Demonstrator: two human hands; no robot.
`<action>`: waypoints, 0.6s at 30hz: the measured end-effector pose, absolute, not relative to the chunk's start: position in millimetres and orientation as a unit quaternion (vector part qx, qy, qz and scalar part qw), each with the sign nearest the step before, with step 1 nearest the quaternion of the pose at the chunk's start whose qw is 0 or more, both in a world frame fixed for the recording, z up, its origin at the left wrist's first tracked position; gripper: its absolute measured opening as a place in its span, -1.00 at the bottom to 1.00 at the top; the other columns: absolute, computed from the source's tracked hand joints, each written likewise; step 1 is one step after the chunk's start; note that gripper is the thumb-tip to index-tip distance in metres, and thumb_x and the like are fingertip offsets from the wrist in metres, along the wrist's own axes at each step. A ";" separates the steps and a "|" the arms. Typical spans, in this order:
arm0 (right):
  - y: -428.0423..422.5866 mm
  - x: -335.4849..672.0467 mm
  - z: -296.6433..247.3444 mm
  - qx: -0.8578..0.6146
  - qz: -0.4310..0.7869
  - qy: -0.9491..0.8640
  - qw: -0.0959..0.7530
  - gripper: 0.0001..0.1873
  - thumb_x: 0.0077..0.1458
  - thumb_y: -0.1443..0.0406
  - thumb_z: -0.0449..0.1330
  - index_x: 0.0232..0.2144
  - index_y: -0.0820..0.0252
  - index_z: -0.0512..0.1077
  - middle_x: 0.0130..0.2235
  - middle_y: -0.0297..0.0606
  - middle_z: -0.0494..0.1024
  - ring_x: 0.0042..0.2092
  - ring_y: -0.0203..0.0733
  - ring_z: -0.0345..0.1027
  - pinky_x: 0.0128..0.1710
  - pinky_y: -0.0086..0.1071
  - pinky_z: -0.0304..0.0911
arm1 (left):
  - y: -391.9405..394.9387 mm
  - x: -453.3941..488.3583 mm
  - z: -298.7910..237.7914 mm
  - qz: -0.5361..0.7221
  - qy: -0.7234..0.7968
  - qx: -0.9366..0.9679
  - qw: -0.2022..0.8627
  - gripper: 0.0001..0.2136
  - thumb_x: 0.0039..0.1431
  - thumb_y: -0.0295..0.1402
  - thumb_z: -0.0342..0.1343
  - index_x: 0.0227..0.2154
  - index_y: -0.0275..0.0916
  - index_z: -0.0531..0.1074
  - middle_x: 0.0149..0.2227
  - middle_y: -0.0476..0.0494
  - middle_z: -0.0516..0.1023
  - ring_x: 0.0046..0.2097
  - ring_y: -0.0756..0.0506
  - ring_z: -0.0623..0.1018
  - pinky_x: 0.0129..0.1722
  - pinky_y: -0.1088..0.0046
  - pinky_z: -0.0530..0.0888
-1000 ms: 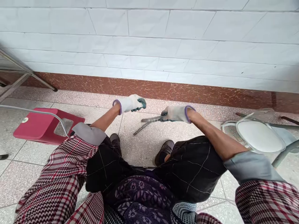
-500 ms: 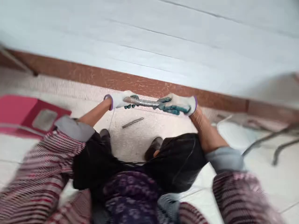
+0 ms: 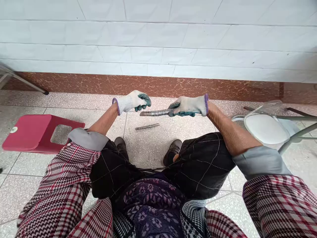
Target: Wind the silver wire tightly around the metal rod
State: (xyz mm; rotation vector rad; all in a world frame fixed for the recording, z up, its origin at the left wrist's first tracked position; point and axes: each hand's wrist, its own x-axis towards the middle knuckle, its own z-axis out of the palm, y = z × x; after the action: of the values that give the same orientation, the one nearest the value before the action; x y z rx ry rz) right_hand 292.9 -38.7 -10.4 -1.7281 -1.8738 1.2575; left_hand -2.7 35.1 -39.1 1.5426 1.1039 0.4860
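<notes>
My right hand [image 3: 186, 106], in a white knit glove with a green-coated palm, is closed round one end of a wire-wrapped rod [image 3: 158, 113]. Silver wire coils tightly along the rod; its bare brownish tip points left. My left hand [image 3: 138, 99], gloved alike, is just above that tip and apart from it. Its fingers are curled in, and whether a thin wire is between them I cannot make out. Below the wrapped rod, a thin dark ribbed rod [image 3: 147, 126] lies on the floor between my shoes.
A red plastic stool [image 3: 32, 132] lies on its side at left. On the right, a white round-seated chair [image 3: 267, 129] with metal legs stands on the tiles. Ahead rises a white tiled wall [image 3: 158, 36] with a reddish-brown skirting [image 3: 138, 85]. A metal leg [image 3: 29, 81] touches the floor at far left.
My left hand has come off the wrapped rod and lifted slightly up, leaving its left tip uncovered. The right hand keeps its grip. The view has levelled and sharpened.
</notes>
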 end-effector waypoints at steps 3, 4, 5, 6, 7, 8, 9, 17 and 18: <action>-28.8 283.8 -10.6 -0.614 0.407 -0.665 0.124 -0.75 -0.08 0.20 0.53 -0.30 0.12 0.71 -0.46 -0.28 0.55 -0.44 -0.18 0.31 -0.50 -0.24 0.27 | 32.8 2.4 -42.4 0.198 0.455 0.649 0.576 -0.87 0.00 -0.54 0.38 -0.44 -0.14 0.68 -0.57 -0.11 0.55 -0.59 0.02 0.36 -0.55 0.41 0.28; -25.8 279.6 -8.9 -0.621 0.391 -0.667 0.127 -0.76 -0.06 0.21 0.51 -0.29 0.14 0.71 -0.45 -0.27 0.54 -0.43 -0.17 0.31 -0.49 -0.23 0.27 | 30.4 4.7 -42.7 0.203 0.453 0.647 0.578 -0.88 0.02 -0.52 0.38 -0.42 -0.14 0.68 -0.56 -0.11 0.56 -0.60 0.03 0.36 -0.56 0.42 0.27; -23.7 275.2 -6.2 -0.632 0.372 -0.666 0.135 -0.79 -0.03 0.23 0.48 -0.29 0.16 0.70 -0.46 -0.28 0.52 -0.43 -0.18 0.29 -0.49 -0.24 0.26 | 27.5 7.2 -42.2 0.213 0.451 0.645 0.579 -0.89 0.03 -0.50 0.37 -0.39 -0.14 0.69 -0.55 -0.12 0.58 -0.60 0.03 0.36 -0.58 0.43 0.26; -22.6 270.7 -2.6 -0.643 0.355 -0.662 0.150 -0.81 0.01 0.23 0.45 -0.29 0.19 0.68 -0.48 -0.29 0.48 -0.45 -0.21 0.26 -0.51 -0.26 0.23 | 24.5 9.7 -40.6 0.227 0.447 0.641 0.581 -0.90 0.05 -0.48 0.36 -0.37 -0.15 0.70 -0.53 -0.13 0.60 -0.60 0.03 0.36 -0.59 0.44 0.25; -22.9 266.7 1.7 -0.652 0.346 -0.651 0.173 -0.83 0.06 0.23 0.42 -0.30 0.21 0.66 -0.50 -0.30 0.43 -0.48 -0.25 0.22 -0.55 -0.29 0.18 | 21.5 12.1 -38.1 0.246 0.441 0.635 0.585 -0.90 0.07 -0.47 0.33 -0.35 -0.17 0.70 -0.50 -0.15 0.61 -0.60 0.03 0.37 -0.60 0.44 0.25; -24.4 263.3 6.4 -0.655 0.354 -0.637 0.202 -0.82 0.10 0.22 0.40 -0.29 0.23 0.64 -0.52 -0.32 0.38 -0.51 -0.29 0.17 -0.59 -0.33 0.12 | 18.6 14.1 -34.9 0.264 0.431 0.628 0.591 -0.90 0.09 -0.46 0.31 -0.33 -0.20 0.70 -0.47 -0.18 0.63 -0.60 0.03 0.38 -0.60 0.44 0.26; -26.8 260.9 11.3 -0.647 0.378 -0.620 0.232 -0.79 0.13 0.20 0.38 -0.28 0.25 0.63 -0.53 -0.34 0.34 -0.54 -0.33 0.12 -0.63 -0.36 0.05 | 16.2 15.7 -31.4 0.277 0.419 0.622 0.601 -0.89 0.11 -0.46 0.28 -0.32 -0.22 0.70 -0.44 -0.20 0.65 -0.59 0.02 0.40 -0.61 0.44 0.28; -39.6 280.2 23.7 -0.463 0.625 -0.593 0.208 -0.52 -0.03 0.00 0.48 -0.20 0.22 0.60 -0.60 -0.48 0.29 -0.65 -0.44 -0.02 -0.75 -0.50 -0.13 | 17.9 16.2 -24.1 0.273 0.395 0.619 0.621 -0.88 0.14 -0.55 0.26 -0.33 -0.28 0.69 -0.46 -0.19 0.61 -0.54 -0.01 0.46 -0.57 0.44 0.35; -39.1 283.8 20.9 -0.469 0.614 -0.608 0.181 -0.53 -0.08 0.00 0.52 -0.24 0.22 0.61 -0.60 -0.47 0.31 -0.65 -0.43 0.01 -0.74 -0.50 -0.10 | 18.4 15.9 -24.3 0.280 0.403 0.611 0.621 -0.88 0.10 -0.59 0.27 -0.38 -0.30 0.68 -0.47 -0.19 0.60 -0.53 -0.01 0.46 -0.56 0.44 0.34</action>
State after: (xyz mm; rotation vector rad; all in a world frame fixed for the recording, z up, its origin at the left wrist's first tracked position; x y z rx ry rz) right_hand 283.8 -39.1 20.9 -1.3260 -1.7174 1.7347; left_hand 15.9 18.4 -24.3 1.4051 0.9256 0.6428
